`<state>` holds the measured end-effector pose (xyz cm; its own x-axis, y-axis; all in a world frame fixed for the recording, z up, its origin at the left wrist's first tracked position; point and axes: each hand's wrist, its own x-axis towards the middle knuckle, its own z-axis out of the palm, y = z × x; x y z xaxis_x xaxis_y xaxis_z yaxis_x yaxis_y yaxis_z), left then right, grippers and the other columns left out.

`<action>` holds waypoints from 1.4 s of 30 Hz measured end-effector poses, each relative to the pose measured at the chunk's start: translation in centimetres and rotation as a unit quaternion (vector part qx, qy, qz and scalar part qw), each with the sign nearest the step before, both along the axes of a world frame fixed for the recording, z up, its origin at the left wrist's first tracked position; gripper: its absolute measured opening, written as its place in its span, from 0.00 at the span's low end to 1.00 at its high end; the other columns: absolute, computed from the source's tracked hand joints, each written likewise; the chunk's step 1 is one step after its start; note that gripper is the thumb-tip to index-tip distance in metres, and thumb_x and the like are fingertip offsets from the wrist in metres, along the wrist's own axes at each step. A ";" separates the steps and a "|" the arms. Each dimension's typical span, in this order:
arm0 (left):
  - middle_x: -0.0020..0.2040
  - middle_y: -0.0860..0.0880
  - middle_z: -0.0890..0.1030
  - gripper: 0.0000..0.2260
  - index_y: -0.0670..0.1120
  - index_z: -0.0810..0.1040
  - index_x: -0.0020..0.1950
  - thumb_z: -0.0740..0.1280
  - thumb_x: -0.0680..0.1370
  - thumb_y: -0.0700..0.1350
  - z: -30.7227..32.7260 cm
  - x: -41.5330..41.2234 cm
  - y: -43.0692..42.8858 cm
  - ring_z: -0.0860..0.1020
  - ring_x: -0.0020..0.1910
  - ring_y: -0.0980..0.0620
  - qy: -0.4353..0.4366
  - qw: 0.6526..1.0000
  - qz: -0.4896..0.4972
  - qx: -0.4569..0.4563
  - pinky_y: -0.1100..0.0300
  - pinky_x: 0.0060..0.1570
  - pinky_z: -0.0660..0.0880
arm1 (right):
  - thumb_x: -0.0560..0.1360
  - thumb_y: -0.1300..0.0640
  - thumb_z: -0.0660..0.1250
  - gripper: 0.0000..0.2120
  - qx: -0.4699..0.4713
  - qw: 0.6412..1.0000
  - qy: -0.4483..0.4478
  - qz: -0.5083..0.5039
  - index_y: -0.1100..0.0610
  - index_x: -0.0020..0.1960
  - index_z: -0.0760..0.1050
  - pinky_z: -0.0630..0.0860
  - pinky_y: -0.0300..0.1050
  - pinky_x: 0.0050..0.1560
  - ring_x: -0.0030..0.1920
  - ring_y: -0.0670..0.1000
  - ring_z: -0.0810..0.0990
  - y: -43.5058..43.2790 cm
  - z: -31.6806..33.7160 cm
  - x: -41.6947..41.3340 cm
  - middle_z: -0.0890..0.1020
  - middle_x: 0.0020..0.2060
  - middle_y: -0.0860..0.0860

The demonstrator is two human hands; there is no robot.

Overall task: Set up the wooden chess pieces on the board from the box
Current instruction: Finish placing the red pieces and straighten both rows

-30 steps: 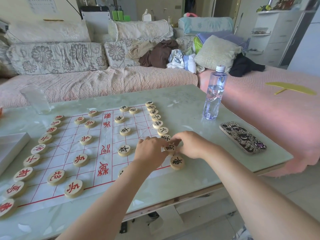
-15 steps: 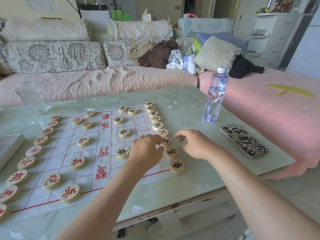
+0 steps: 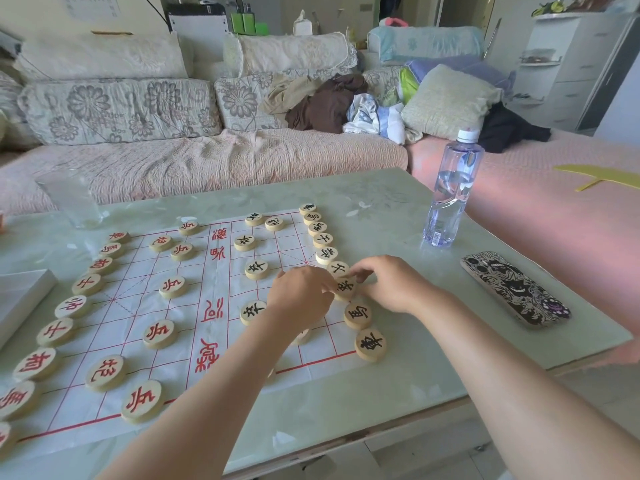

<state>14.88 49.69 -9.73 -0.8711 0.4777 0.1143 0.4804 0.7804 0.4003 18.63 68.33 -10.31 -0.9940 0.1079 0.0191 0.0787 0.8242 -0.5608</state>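
A paper chess board (image 3: 114, 299) with red lines lies on the green table. Round wooden pieces with red characters (image 3: 160, 333) line its left side. Pieces with black characters (image 3: 323, 240) run down its right edge. My left hand (image 3: 301, 299) and my right hand (image 3: 391, 284) meet over one black-lettered piece (image 3: 345, 288) in that right column. Fingertips of both hands pinch its rim from either side. Two more black pieces (image 3: 358, 315) lie just nearer than it. My left forearm hides part of another piece. The white box (image 3: 20, 296) sits at the left edge.
A water bottle (image 3: 450, 192) stands at the table's right rear. A patterned phone (image 3: 516, 289) lies right of my hands, and a clear glass (image 3: 72, 199) stands at the back left. The table's front edge (image 3: 346, 441) is close. A sofa lies behind.
Both hands left the nearer black piece and shifted one place farther up the right column, closing on the piece there. The view tilted slightly.
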 end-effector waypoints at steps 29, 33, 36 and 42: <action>0.52 0.59 0.82 0.12 0.56 0.80 0.54 0.65 0.75 0.42 0.3 -3.6 1.4 0.79 0.54 0.53 -0.046 0.998 0.031 0.009 0.56 0.51 0.77 | 0.73 0.65 0.65 0.20 -0.059 0.998 0.011 -0.026 0.43 0.56 0.82 0.73 0.36 0.49 0.51 0.43 0.81 0.5 -1.0 -4.8 0.83 0.46 0.37; 0.52 0.59 0.83 0.12 0.57 0.80 0.54 0.66 0.75 0.42 0.1 -4.0 1.2 0.80 0.52 0.53 -0.055 0.998 0.026 0.019 0.57 0.50 0.77 | 0.73 0.59 0.74 0.14 -0.069 0.998 0.002 -0.005 0.45 0.55 0.82 0.70 0.31 0.42 0.41 0.40 0.78 0.9 -0.6 -4.7 0.83 0.46 0.42; 0.52 0.59 0.83 0.10 0.58 0.80 0.51 0.67 0.75 0.44 0.0 -4.2 1.2 0.80 0.51 0.54 -0.056 0.997 0.036 0.023 0.57 0.49 0.78 | 0.72 0.58 0.75 0.15 -0.079 0.997 0.005 -0.001 0.44 0.56 0.82 0.72 0.35 0.50 0.48 0.41 0.79 0.8 -0.6 -4.6 0.83 0.49 0.40; 0.53 0.59 0.83 0.09 0.57 0.82 0.54 0.71 0.74 0.50 0.3 -4.5 1.4 0.79 0.54 0.55 -0.064 0.997 0.033 0.033 0.57 0.50 0.77 | 0.71 0.54 0.76 0.09 -0.072 0.997 0.006 0.005 0.43 0.49 0.82 0.75 0.38 0.46 0.38 0.37 0.76 0.3 -0.3 -4.1 0.83 0.46 0.41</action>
<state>10.37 51.08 -9.47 -0.9096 0.4144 0.0293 0.3707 0.7779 0.5074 14.54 68.60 -10.62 -0.9948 0.1002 0.0160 0.0632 0.7354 -0.6746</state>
